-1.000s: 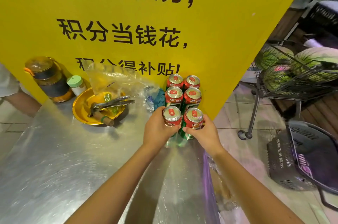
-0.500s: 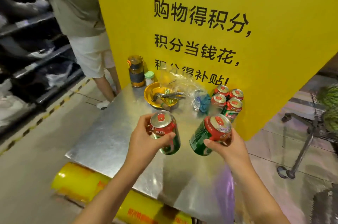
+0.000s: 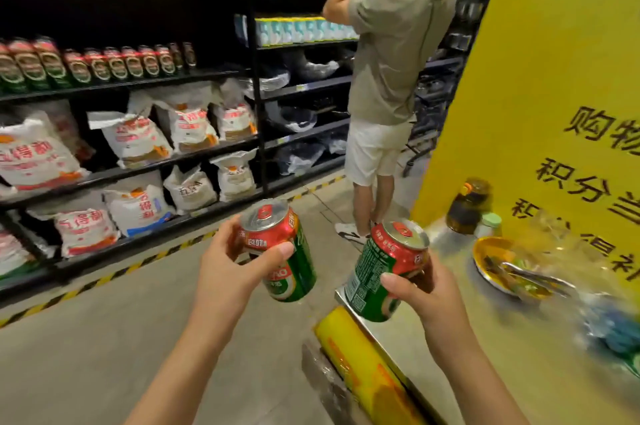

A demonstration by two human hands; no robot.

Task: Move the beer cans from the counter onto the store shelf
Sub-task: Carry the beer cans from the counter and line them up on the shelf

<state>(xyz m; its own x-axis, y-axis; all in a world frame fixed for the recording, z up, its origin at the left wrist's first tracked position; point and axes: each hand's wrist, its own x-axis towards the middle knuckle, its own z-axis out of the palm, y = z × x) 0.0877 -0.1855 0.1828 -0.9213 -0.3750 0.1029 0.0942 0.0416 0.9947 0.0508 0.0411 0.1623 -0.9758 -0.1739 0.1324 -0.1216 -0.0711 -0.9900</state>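
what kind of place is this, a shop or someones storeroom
Most likely a grocery shop or small supermarket. Black shelves carry a row of beer cans with stacked white sacks below, and a big yellow sign with printed Chinese text stands by a metal counter.

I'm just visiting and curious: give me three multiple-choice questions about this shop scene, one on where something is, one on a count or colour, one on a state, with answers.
1. Where does the row of shelved beer cans stand?
A. Directly above the white sacks
B. On the floor
C. On the counter

2. How many cans does the person carry?
A. One
B. Two
C. Four

3. How is the left can held?
A. Lying on an open palm
C. Pinched by its tab
B. Gripped round its side by thumb and fingers

Answers: 1 A, the row sits on the shelf over the sacks. 2 B, the left hand and right hand each hold one; the right can matches. 3 B, the thumb lies across its side.
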